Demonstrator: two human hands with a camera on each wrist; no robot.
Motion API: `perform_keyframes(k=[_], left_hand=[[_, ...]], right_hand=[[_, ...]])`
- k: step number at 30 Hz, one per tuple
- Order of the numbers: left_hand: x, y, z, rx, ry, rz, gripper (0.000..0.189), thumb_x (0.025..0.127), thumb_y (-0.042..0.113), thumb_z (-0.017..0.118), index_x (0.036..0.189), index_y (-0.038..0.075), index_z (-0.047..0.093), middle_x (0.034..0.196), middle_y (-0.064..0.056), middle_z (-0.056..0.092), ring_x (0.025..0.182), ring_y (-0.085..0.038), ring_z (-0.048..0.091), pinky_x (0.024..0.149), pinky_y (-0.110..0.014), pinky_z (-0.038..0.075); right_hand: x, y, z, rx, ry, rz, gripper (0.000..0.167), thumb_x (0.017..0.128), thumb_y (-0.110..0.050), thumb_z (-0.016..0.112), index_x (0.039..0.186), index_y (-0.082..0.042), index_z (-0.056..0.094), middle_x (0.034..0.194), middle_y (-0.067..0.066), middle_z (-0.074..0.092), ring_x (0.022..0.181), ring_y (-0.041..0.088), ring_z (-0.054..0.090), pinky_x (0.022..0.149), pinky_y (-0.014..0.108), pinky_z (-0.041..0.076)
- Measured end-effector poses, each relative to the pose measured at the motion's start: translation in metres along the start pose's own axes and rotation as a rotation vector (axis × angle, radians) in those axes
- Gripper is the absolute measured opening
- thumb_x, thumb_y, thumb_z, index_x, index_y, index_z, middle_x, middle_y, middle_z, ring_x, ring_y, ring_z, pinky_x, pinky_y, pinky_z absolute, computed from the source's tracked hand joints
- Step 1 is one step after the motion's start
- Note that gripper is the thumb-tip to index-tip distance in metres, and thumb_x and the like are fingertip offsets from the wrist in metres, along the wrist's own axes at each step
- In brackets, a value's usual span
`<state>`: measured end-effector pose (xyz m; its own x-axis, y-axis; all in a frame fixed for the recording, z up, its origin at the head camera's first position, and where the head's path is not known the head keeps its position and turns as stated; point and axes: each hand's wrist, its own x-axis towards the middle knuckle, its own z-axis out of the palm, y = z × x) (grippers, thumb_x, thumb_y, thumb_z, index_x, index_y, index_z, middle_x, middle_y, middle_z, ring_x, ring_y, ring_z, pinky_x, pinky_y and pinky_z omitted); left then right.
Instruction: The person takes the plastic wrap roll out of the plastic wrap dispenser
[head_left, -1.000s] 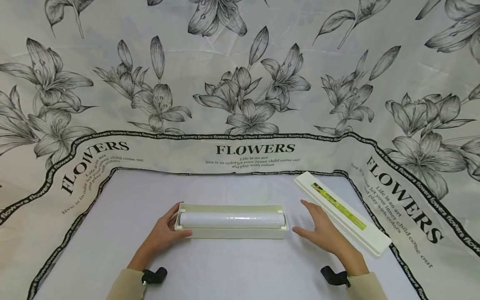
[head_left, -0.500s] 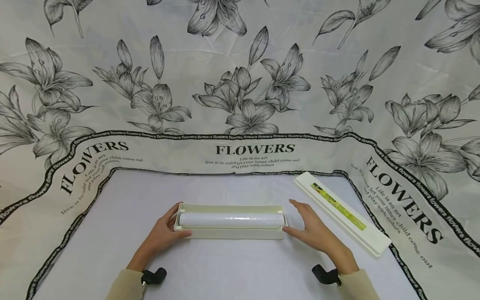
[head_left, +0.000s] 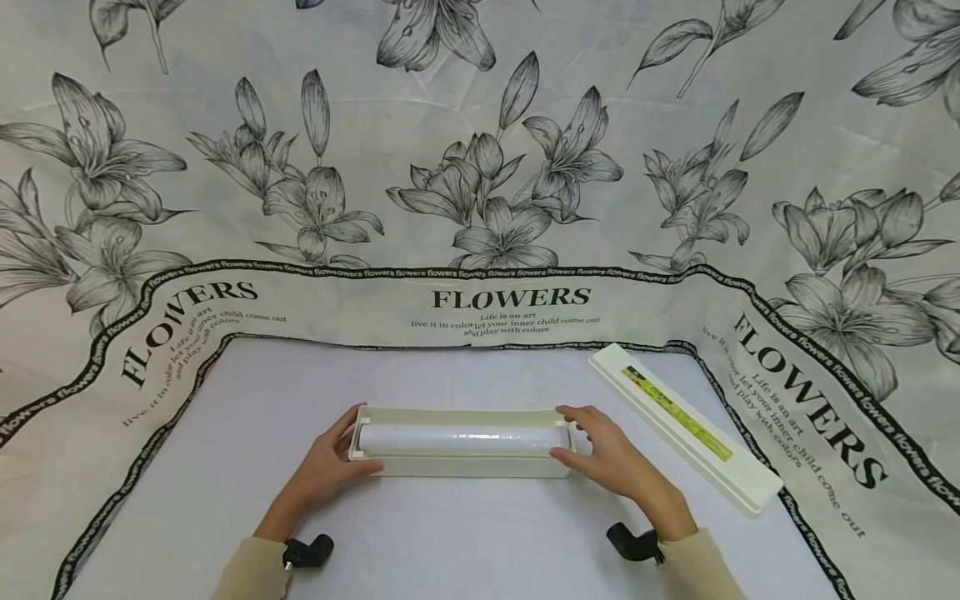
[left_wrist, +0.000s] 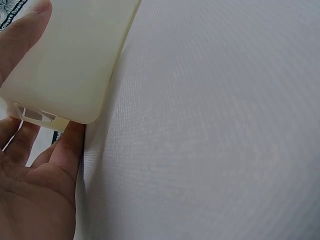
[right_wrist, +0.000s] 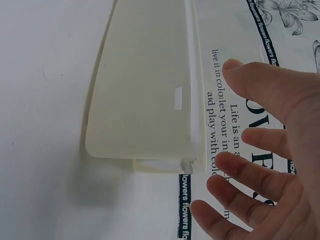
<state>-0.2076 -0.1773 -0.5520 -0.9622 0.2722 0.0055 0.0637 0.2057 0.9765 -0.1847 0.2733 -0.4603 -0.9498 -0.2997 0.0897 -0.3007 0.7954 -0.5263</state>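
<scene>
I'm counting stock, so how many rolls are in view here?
1. The white roll lies lengthwise inside the open box, while the lid lies off to the box's right. Anything beneath the roll would be hidden.

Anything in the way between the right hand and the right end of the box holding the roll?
Nothing visible. The right hand is poised at that end of the box, and the right wrist view shows an unobstructed gap between the two. The labelled lid lies off to the right, outside that gap.
</scene>
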Motion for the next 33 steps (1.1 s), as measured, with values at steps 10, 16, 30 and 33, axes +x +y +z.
perform_keyframes(k=[10,16,30,33], left_hand=[[0.000,-0.001,-0.001,-0.019,-0.008,0.009,0.110,0.080,0.014,0.090,0.165,0.010,0.021,0.168,-0.019,0.028,0.151,-0.042,0.034,0.098,-0.022,0.053],[0.000,-0.002,-0.001,-0.010,-0.002,0.008,0.109,0.080,0.014,0.090,0.165,0.011,0.022,0.168,-0.018,0.029,0.152,-0.041,0.033,0.098,-0.022,0.052],[0.000,-0.001,0.000,0.015,0.002,0.018,0.110,0.080,0.016,0.090,0.165,0.010,0.021,0.168,-0.017,0.029,0.152,-0.041,0.032,0.099,-0.020,0.051],[0.000,-0.001,-0.001,0.026,0.004,0.019,0.109,0.080,0.016,0.090,0.165,0.010,0.022,0.167,-0.018,0.029,0.152,-0.042,0.032,0.100,-0.023,0.052]], right_hand=[[0.009,-0.004,0.005,0.009,-0.005,-0.077,0.051,0.093,-0.028,0.078,0.134,-0.001,0.063,0.126,0.013,0.066,0.111,0.027,0.064,0.092,0.048,0.056],[0.016,-0.003,0.011,-0.029,-0.019,-0.084,0.046,0.093,-0.026,0.078,0.130,-0.002,0.066,0.124,0.012,0.067,0.110,0.026,0.063,0.094,0.048,0.054],[0.027,-0.003,0.019,-0.075,-0.092,-0.073,0.044,0.092,-0.028,0.079,0.127,-0.003,0.068,0.121,0.012,0.067,0.111,0.028,0.062,0.095,0.049,0.054],[0.030,-0.004,0.019,-0.084,-0.111,-0.065,0.044,0.092,-0.028,0.079,0.126,-0.004,0.068,0.120,0.012,0.067,0.110,0.027,0.061,0.095,0.048,0.053]])
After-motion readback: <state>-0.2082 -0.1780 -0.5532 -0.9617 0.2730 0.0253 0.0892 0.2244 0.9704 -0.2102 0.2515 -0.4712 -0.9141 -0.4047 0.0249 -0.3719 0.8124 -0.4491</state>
